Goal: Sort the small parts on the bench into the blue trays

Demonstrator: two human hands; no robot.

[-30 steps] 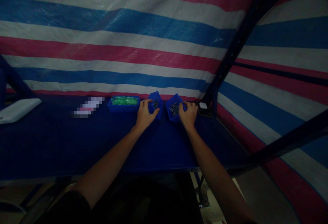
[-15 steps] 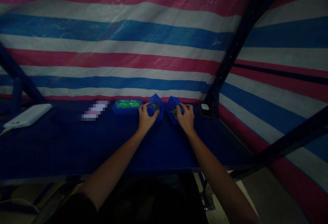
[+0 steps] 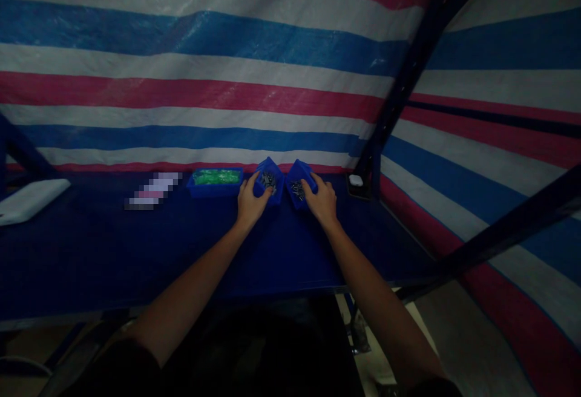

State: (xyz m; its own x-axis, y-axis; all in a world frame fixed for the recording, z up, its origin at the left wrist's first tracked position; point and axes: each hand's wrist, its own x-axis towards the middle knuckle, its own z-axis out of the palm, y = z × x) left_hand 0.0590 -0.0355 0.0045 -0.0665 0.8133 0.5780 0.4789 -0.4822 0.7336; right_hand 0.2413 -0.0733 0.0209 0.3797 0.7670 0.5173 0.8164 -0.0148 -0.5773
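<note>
Two small blue bins stand tilted side by side at the back of a dark blue table [image 3: 136, 252], each holding small dark metal parts. My left hand [image 3: 250, 202] is closed on the left blue bin [image 3: 271, 177], fingers wrapped on its near left edge. My right hand [image 3: 321, 201] is closed on the right blue bin [image 3: 297, 184], gripping its right side. Both arms reach forward from the bottom of the view.
A longer blue tray of green pieces [image 3: 215, 180] sits left of the bins. A blurred pink-white item [image 3: 154, 190] and a white flat device [image 3: 31, 198] lie further left. A striped tarp [image 3: 227, 70] backs the table; dark metal frame posts [image 3: 399, 100] rise at the right.
Both hands have kept their hold on the two bins and drawn them slightly closer together. The view shifted a little.
</note>
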